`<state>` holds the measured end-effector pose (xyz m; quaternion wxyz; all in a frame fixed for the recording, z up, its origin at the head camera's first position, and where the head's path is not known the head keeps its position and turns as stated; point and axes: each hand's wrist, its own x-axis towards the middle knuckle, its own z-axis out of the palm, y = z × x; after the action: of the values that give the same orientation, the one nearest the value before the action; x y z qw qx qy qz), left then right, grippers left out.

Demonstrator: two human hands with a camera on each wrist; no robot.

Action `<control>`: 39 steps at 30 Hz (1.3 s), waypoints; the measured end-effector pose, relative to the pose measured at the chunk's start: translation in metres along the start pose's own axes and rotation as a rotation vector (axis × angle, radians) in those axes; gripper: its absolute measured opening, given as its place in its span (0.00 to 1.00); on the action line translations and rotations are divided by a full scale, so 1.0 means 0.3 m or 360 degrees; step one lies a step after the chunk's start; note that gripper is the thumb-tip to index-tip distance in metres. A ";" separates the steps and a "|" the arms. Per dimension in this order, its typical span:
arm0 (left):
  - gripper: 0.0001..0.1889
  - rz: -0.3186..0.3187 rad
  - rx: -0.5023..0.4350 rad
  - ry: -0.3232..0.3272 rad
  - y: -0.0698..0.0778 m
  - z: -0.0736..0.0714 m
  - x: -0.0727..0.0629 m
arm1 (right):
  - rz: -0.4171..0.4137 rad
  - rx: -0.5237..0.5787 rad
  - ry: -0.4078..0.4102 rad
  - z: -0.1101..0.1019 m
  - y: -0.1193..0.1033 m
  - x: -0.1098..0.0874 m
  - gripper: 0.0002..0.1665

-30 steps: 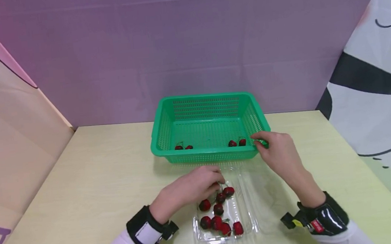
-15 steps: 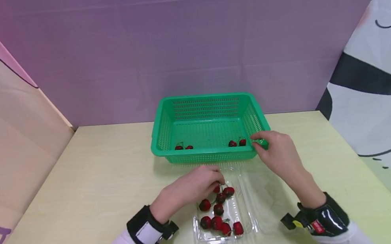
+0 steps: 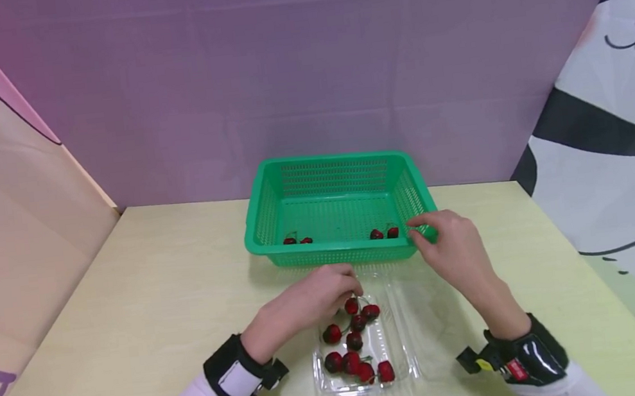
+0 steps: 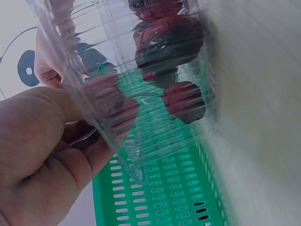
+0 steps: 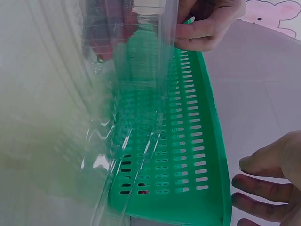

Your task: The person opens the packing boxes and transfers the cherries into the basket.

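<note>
In the head view my left hand is over the far end of a clear plastic box with its lid folded out to the right. Thumb and finger pinch the stem of a dark red cherry, seen through the box wall in the left wrist view; this cherry hangs low at the far end. Several other cherries lie inside the box. My right hand is at the right front corner of the green basket, thumb and fingers apart, holding nothing; whether it touches the rim I cannot tell.
Inside the basket, several cherries lie along the front side, some at the left and some at the right. A purple backdrop rises behind the pale wooden table. Printed cloths flank both sides.
The cherry at the far end, hidden at first, now shows below my left fingers, which have risen slightly. My right hand has barely moved, and the basket stays put.
</note>
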<state>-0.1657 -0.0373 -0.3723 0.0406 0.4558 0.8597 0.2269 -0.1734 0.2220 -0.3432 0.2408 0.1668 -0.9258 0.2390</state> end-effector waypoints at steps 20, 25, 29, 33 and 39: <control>0.10 0.0137 0.0016 0.0347 -0.009 -0.054 -0.014 | -0.0174 0.0101 0.0139 0.004 -0.008 -0.002 0.04; 0.10 0.0137 -0.0025 0.0407 -0.011 -0.059 -0.015 | -0.0215 0.0106 0.0143 0.003 -0.011 -0.005 0.04; 0.10 0.0139 -0.0025 0.0456 -0.010 -0.064 -0.018 | -0.0228 0.0125 0.0126 -0.005 -0.019 -0.009 0.04; 0.09 0.0150 0.0000 0.0499 -0.019 -0.066 -0.018 | -0.0202 0.0135 0.0023 -0.012 -0.036 -0.015 0.04; 0.08 0.0151 0.0002 0.0551 -0.022 -0.084 -0.017 | -0.0245 0.0138 -0.0113 -0.016 -0.062 -0.020 0.04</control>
<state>-0.1749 -0.0535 -0.3532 -0.1190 0.4501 0.8315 0.3031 -0.1588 0.2104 -0.3360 0.2180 0.2561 -0.9070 0.2536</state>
